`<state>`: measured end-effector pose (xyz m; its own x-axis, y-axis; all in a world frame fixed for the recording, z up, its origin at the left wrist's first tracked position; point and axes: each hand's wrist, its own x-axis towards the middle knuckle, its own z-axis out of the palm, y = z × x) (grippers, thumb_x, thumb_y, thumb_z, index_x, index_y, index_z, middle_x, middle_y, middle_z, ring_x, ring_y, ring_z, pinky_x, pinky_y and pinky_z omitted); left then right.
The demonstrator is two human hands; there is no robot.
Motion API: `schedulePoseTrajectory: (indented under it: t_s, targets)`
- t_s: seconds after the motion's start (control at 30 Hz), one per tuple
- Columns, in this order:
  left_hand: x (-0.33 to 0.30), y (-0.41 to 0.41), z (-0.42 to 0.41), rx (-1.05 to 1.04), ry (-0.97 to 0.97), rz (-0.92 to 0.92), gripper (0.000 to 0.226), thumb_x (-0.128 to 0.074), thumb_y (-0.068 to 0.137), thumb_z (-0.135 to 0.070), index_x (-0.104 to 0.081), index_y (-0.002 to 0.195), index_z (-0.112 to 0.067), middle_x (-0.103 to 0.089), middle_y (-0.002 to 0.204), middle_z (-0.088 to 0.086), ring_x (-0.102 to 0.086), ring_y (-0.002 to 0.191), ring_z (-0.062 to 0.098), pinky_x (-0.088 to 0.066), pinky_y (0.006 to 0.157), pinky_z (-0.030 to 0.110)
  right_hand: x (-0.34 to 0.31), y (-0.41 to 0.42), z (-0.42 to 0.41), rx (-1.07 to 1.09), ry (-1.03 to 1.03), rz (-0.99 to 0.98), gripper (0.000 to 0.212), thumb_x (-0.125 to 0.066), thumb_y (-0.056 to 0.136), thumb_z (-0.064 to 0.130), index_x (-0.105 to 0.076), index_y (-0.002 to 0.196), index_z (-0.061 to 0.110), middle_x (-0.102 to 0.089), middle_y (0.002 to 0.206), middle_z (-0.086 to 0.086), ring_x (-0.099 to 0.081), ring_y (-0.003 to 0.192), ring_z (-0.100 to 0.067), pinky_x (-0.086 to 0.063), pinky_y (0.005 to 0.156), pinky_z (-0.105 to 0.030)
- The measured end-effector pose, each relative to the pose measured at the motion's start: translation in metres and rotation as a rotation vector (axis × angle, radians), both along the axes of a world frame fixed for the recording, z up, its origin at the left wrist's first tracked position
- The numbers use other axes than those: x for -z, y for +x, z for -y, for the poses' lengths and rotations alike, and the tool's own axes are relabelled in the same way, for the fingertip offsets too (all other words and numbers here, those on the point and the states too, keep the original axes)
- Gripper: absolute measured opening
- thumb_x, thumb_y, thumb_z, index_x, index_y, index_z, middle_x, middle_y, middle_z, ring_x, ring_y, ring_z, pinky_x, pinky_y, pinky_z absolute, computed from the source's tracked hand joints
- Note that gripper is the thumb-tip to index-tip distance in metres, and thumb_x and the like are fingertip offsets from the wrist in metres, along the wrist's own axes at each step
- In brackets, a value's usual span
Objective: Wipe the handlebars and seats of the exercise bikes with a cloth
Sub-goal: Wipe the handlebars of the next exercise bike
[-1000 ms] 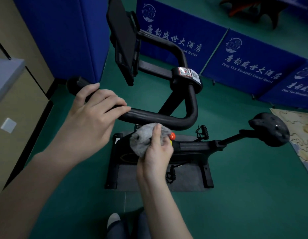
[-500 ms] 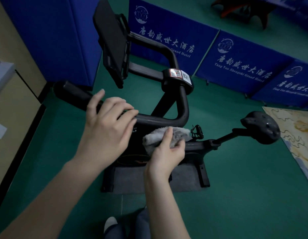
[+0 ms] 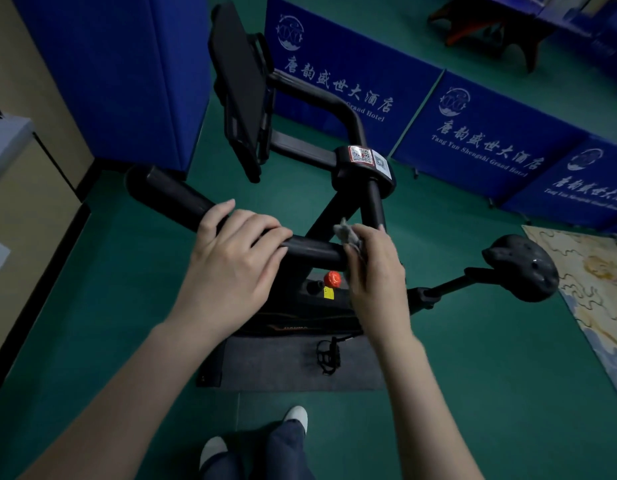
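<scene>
Curling my left hand point(image 3: 231, 258) over the handlebar point(image 3: 314, 252), I press the cloth point(image 3: 347, 233) against its bend with my right hand point(image 3: 374, 271), fingers closed around the cloth; the seat point(image 3: 521, 268) sits right.

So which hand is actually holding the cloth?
The right hand, pressing the crumpled grey cloth against the black handlebar. The left hand only grips the bare bar.
</scene>
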<state>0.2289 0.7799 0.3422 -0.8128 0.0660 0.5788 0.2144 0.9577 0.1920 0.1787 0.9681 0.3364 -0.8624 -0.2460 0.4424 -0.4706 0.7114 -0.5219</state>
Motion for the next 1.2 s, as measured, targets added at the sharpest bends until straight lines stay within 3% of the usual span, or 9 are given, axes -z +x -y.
schedulePoseTrajectory:
  t_s: [0.07, 0.17, 0.4, 0.5, 0.7, 0.8, 0.87, 1.03, 1.2]
  targets:
    - [0.000, 0.000, -0.001, -0.011, 0.008, -0.003, 0.021, -0.052, 0.093, -0.023, -0.067, 0.106, -0.018, -0.064, 0.103, -0.004, -0.059, 0.099, 0.020, -0.019, 0.109, 0.035, -0.014, -0.005, 0.002, -0.104, 0.129, 0.073, 0.018, -0.049, 0.099, 0.017, -0.055, 0.112, 0.007, -0.063, 0.103, -0.007, -0.058, 0.095, -0.024, -0.045, 0.090, -0.036]
    - [0.000, 0.000, -0.002, -0.021, 0.005, -0.009, 0.022, -0.050, 0.094, -0.023, -0.068, 0.105, -0.018, -0.064, 0.103, -0.003, -0.060, 0.099, 0.020, -0.020, 0.109, 0.035, -0.031, -0.014, 0.020, -0.287, 0.175, 0.127, 0.016, -0.050, 0.098, 0.019, -0.049, 0.110, 0.007, -0.065, 0.096, -0.005, -0.061, 0.084, -0.026, -0.047, 0.069, -0.037]
    - [0.001, 0.001, 0.000, -0.007, 0.002, -0.028, 0.022, -0.050, 0.094, -0.023, -0.068, 0.106, -0.018, -0.064, 0.103, -0.004, -0.060, 0.098, 0.019, -0.020, 0.110, 0.033, -0.039, -0.035, 0.014, -0.348, 0.355, 0.200, 0.028, -0.046, 0.100, 0.030, -0.061, 0.099, 0.007, -0.063, 0.090, -0.008, -0.059, 0.084, -0.027, -0.046, 0.077, -0.041]
    - [0.002, 0.000, 0.000, -0.012, 0.010, -0.027, 0.021, -0.050, 0.094, -0.023, -0.068, 0.105, -0.019, -0.064, 0.102, -0.004, -0.060, 0.098, 0.019, -0.020, 0.109, 0.033, -0.042, -0.040, 0.010, -0.299, 0.344, 0.306, 0.029, -0.044, 0.100, 0.033, -0.065, 0.097, 0.013, -0.066, 0.085, -0.004, -0.061, 0.083, -0.022, -0.045, 0.074, -0.034]
    - [0.002, 0.000, -0.002, -0.030, 0.005, -0.026, 0.021, -0.050, 0.094, -0.023, -0.068, 0.104, -0.018, -0.064, 0.102, -0.003, -0.060, 0.097, 0.020, -0.022, 0.107, 0.034, -0.049, -0.054, 0.032, -0.382, 0.384, 0.525, 0.029, -0.044, 0.100, 0.033, -0.061, 0.087, 0.014, -0.065, 0.082, -0.009, -0.060, 0.081, -0.023, -0.049, 0.078, -0.039]
    - [0.002, 0.002, -0.004, -0.037, -0.007, -0.018, 0.021, -0.050, 0.094, -0.023, -0.068, 0.103, -0.018, -0.065, 0.102, -0.003, -0.061, 0.097, 0.020, -0.022, 0.107, 0.035, -0.053, -0.063, 0.013, -0.399, 0.550, 0.488, 0.033, -0.043, 0.100, 0.035, -0.061, 0.088, 0.010, -0.063, 0.080, -0.005, -0.057, 0.081, -0.024, -0.047, 0.079, -0.037]
    - [0.001, 0.002, -0.006, -0.054, -0.009, -0.012, 0.021, -0.050, 0.094, -0.024, -0.068, 0.103, -0.018, -0.065, 0.102, -0.003, -0.060, 0.098, 0.019, -0.022, 0.108, 0.036, -0.053, -0.064, 0.001, -0.407, 0.537, 0.458, 0.031, -0.044, 0.100, 0.033, -0.059, 0.085, 0.011, -0.059, 0.074, 0.001, -0.055, 0.076, -0.020, -0.046, 0.074, -0.034]
    - [-0.002, -0.002, -0.027, -0.075, 0.054, 0.027, 0.026, -0.052, 0.093, -0.034, -0.067, 0.105, -0.016, -0.065, 0.102, -0.002, -0.059, 0.097, 0.019, -0.025, 0.109, 0.039, -0.042, -0.060, -0.003, -0.493, 0.379, 0.373, 0.030, -0.045, 0.100, 0.028, -0.061, 0.090, 0.005, -0.064, 0.077, -0.008, -0.059, 0.074, -0.023, -0.047, 0.072, -0.038]
    - [-0.002, -0.013, -0.047, -0.122, 0.110, 0.117, 0.033, -0.051, 0.091, -0.041, -0.070, 0.100, -0.016, -0.065, 0.095, -0.003, -0.061, 0.093, 0.018, -0.029, 0.107, 0.039, -0.046, -0.082, -0.025, -0.675, 0.504, 0.168, 0.024, -0.050, 0.098, 0.016, -0.063, 0.088, 0.000, -0.062, 0.079, -0.013, -0.056, 0.080, -0.030, -0.045, 0.074, -0.040]
